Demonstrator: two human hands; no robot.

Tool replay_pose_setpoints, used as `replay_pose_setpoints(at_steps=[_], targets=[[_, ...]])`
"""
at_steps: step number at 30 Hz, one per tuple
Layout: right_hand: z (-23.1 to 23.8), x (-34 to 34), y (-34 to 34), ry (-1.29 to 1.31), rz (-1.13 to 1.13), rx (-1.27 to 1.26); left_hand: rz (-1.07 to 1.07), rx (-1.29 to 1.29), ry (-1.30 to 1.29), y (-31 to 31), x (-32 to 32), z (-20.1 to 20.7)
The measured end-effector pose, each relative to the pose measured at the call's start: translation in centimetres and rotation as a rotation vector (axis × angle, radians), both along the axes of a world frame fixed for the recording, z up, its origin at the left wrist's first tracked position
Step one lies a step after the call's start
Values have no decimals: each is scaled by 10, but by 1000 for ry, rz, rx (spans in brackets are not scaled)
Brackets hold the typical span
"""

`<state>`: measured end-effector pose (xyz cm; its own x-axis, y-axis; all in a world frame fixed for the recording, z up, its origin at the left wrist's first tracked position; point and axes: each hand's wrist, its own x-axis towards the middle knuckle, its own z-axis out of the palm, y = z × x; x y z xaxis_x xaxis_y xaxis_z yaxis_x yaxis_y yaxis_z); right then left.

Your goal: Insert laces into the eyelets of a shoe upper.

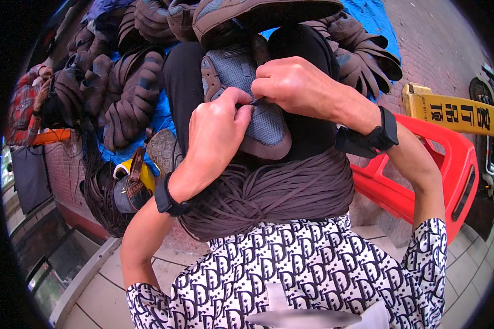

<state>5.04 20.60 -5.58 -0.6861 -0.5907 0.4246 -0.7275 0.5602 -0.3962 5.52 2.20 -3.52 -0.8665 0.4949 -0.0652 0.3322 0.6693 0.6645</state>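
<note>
A grey-blue mesh shoe [266, 129] with brown trim lies between my knees, its rounded toe pointing toward me. Over its upper my two hands meet. My left hand [211, 134] is closed in a pinch on a thin dark shoelace [256, 101], thumb against the bent forefinger. The fingers of my right hand [293, 85] are also pinched on the lace, just to the right and slightly farther away. Both fingertips partly hide the lace and the eyelets. Across my lap rests a thick bundle of brown shoelaces [269, 189].
Brown shoes [129, 107] are stacked at left on a blue tarp [389, 16]; more shoes [362, 63] lie at right. Another shoe [263, 13] is beyond my knees. A red plastic stool [450, 159] and yellow board [450, 112] stand right. A person in a plaid sleeve [24, 101] is far left.
</note>
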Motion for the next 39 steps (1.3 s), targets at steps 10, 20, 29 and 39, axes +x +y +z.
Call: replay_pose_setpoints(at_steps=[10, 20, 29, 39], targets=[[-2, -6, 4, -434, 141, -373, 43, 59, -50, 3, 2, 0], [-5, 6, -5, -116, -6, -346, -72, -25, 121, -3, 1, 3], [-8, -7, -5, -268, 106, -415, -36, -7, 97, 0, -4, -1], [-1, -4, 5, -525, 71, -461, -182, -213, 171, 9, -10, 7]])
